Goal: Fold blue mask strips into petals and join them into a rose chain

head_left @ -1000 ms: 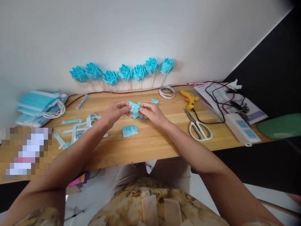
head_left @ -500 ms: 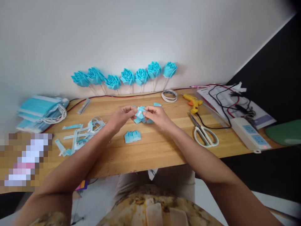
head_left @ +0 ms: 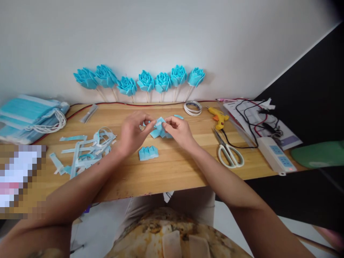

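Note:
A small folded piece of blue mask fabric with a white strip, probably tape, on its face is held up over the table. My right hand pinches its right side between thumb and fingers. At its left edge, thumb and forefinger of my left hand are closed by the white strip. Beneath the hands lie more blue fabric pieces, partly hidden. A pleated blue piece rests nearer to me, and the tip of another blue piece shows behind my right hand.
Several blue fabric flowers on sticks lean on the wall. Left are stacked face masks and cut strips. Right are tape rolls, a yellow glue gun, scissors, a power strip and tangled cables.
My left hand has tilted and its fingers have shifted to the edge of the blue piece, which now stands more upright in my right hand. The view has turned slightly right.

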Demonstrator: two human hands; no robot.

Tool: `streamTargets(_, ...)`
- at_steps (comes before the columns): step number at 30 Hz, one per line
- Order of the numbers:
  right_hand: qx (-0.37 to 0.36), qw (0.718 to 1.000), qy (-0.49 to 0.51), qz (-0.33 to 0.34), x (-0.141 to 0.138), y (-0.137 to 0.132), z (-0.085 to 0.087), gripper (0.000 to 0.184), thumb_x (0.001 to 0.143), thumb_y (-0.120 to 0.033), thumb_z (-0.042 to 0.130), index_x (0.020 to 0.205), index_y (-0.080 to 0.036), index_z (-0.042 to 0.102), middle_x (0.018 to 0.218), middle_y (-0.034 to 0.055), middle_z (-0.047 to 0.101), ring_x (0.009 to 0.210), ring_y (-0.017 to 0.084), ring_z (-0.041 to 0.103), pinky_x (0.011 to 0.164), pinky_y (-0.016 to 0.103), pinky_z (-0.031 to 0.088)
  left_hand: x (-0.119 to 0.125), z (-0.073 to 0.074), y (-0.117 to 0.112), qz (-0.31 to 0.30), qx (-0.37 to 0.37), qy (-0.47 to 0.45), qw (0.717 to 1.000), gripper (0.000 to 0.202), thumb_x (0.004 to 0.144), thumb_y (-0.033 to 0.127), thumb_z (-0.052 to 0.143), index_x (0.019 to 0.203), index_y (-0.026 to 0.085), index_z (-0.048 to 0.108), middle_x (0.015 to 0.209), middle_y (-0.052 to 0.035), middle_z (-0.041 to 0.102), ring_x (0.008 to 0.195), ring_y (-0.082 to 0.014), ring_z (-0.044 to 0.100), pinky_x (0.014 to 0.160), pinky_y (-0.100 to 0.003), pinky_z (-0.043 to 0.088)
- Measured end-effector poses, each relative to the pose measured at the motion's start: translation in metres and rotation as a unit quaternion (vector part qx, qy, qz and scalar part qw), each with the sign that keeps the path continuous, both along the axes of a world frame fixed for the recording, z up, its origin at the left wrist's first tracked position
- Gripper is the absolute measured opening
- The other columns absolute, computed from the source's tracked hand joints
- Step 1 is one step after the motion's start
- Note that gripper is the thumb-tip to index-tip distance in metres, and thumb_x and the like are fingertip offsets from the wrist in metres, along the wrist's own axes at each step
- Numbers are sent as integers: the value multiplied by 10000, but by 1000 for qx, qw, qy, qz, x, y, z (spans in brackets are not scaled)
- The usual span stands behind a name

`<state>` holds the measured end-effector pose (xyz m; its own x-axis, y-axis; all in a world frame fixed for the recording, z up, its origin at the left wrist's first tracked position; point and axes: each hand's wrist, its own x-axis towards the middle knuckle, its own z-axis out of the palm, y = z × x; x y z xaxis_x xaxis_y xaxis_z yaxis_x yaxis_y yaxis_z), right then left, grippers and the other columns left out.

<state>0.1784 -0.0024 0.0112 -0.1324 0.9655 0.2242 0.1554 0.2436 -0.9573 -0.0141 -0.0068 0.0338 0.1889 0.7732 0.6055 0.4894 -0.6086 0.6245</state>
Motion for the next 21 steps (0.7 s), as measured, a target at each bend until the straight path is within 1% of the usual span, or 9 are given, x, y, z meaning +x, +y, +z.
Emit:
streamTargets(1,13,1000,-6,-14,-1,-1,0,226,799,-429,676,805,-204,664,726,-12,640,668,121,549,641,266,448,1,1,-2,-1,22,28,999,143,897,276,671,780,196,692,723,-15,675,694,-153,581,704,-314,421)
streamTargets(2,24,999,-11,-23,-2,-2,-1,216,802,-419,670,803,-203,666,730,-9,652,666,120,554,641,266,451,2,1,-4,-5,28,53,998,141,907,267,668,788,198,700,723,-16,677,696,-155,586,708,-318,418)
streamTargets(5,55,998,-25,-30,-5,-6,1,193,819,-398,653,795,-207,662,743,-3,678,660,120,572,647,268,470,4,0,-7,-5,1,96,995,121,914,234,652,818,198,717,729,-14,677,690,-155,586,703,-316,414)
streamTargets(9,86,995,-42,-29,-8,-10,3,178,837,-385,639,787,-215,653,756,0,694,657,121,587,658,270,495,5,-3,-5,7,-21,93,995,111,908,222,655,832,183,725,737,-17,675,678,-149,574,684,-305,406)
streamTargets(13,104,992,-54,-43,-10,-10,2,154,838,-362,631,781,-221,653,756,2,707,648,125,599,652,268,511,5,-4,-5,16,-30,94,995,115,913,238,649,859,190,738,742,-18,683,690,-153,585,698,-304,417)
streamTargets(17,151,984,-79,-58,-10,-10,-1,130,842,-327,619,777,-225,666,757,6,714,662,136,620,665,271,526,5,-5,-6,20,-23,87,996,111,906,230,659,858,188,749,740,-20,681,707,-161,602,723,-316,420)
streamTargets(21,185,973,-119,-74,-9,-11,-3,109,854,-294,610,805,-232,684,788,16,736,695,151,647,706,287,545,6,-6,-7,24,-34,83,996,85,888,213,678,853,187,752,722,-12,667,689,-156,589,706,-313,404)
